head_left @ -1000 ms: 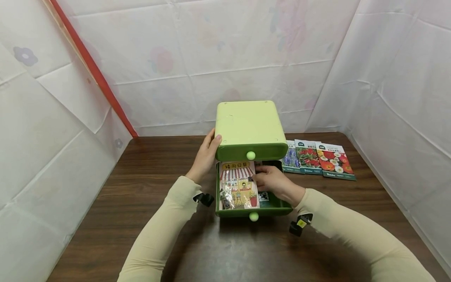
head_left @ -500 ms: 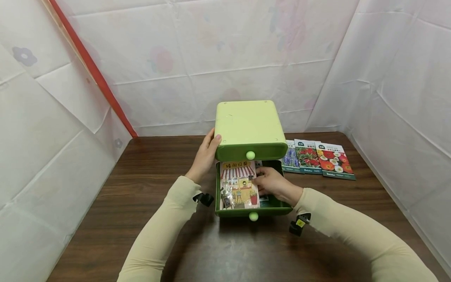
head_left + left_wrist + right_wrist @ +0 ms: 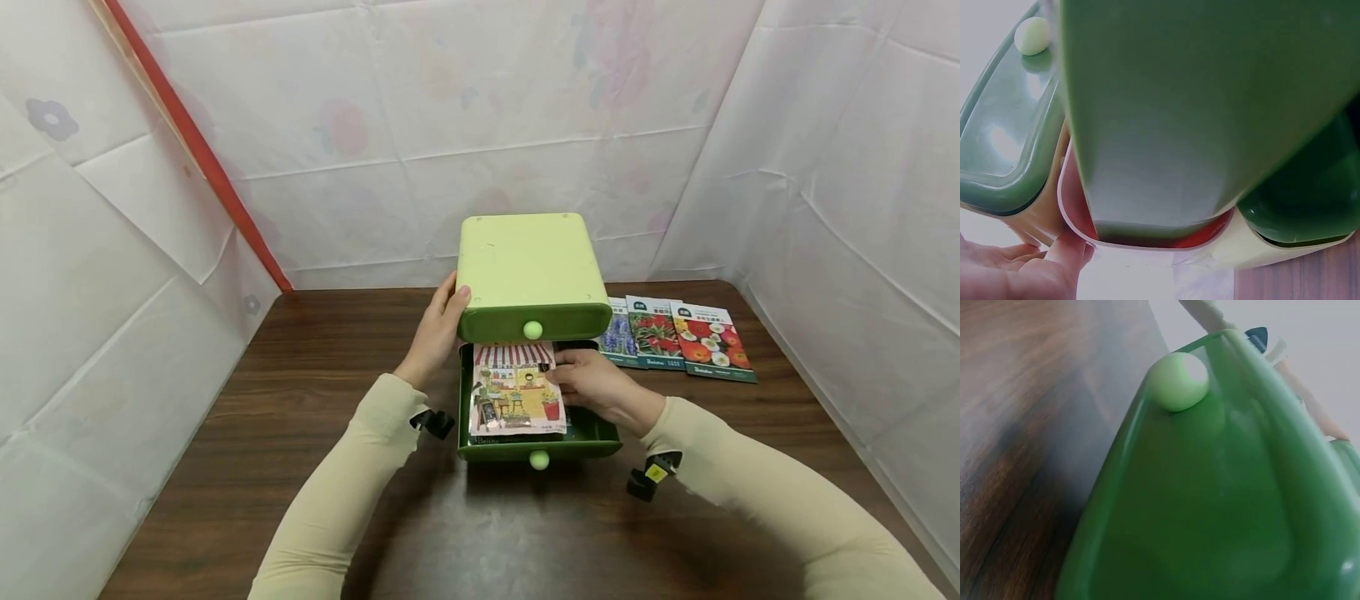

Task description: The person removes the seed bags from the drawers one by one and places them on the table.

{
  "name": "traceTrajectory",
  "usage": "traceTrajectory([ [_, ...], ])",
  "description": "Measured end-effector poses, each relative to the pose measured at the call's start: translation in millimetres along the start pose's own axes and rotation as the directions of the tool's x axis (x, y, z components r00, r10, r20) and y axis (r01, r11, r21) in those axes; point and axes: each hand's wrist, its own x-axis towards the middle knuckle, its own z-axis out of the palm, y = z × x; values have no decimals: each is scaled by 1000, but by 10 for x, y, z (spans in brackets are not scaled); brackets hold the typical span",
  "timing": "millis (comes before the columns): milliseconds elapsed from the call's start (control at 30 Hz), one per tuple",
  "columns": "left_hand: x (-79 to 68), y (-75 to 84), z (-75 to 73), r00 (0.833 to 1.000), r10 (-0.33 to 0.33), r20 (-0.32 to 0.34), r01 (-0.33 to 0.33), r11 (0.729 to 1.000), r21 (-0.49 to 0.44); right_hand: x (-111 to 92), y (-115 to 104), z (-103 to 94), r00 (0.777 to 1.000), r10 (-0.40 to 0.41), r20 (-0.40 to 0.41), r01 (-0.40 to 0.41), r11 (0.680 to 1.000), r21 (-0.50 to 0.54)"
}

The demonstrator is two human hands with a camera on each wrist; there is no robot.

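A small drawer cabinet, pale lime on top with green fronts, stands on the table. One drawer below the top one is pulled out; the left wrist view shows its side coming from a pink-rimmed opening. My left hand rests against the cabinet's left side, thumb at the front corner. With my right hand I pinch the right edge of a pink illustrated seed packet inside the drawer. Its top lies under the cabinet. Below it shows a dark packet edge. The right wrist view shows the drawer front, not the hand.
Flower seed packets lie overlapped on the table right of the cabinet, the rightmost packet showing red and white blooms. Another green drawer sits shut beneath the pulled-out one. White sheets enclose the dark wooden table.
My right hand has moved slightly right, and the pink packet has shifted right and farther back with it, its title now hidden. The left hand and cabinet stay put.
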Motion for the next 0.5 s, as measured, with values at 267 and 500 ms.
traceTrajectory([
  [267,4,-1,4,999,45,-8,-45,995,85,-225,-42,-63,993,-3,122,-4,998,60],
  [500,7,8,-11,999,39,-7,-38,994,100,-477,-53,-47,985,-30,168,25,999,32],
])
